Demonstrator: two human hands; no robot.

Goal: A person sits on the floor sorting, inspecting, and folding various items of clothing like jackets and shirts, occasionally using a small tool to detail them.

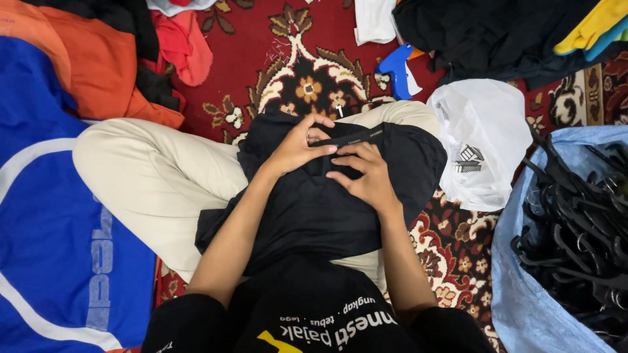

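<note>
A black garment [307, 209] lies across my lap, over my crossed legs in beige trousers [157, 176]. My left hand [297, 147] pinches the garment's upper edge near its collar band. My right hand [366, 173] presses flat on the cloth just right of it, fingers spread toward the band. A small white tag [339, 111] sticks out at the garment's far edge.
A blue tagging gun [394, 68] lies on the red patterned carpet [261, 59] ahead. A white plastic bag [484, 140] sits at right, beside a blue sack [523, 287] of black hangers [575, 229]. Orange, blue and black clothes are piled at left and top right.
</note>
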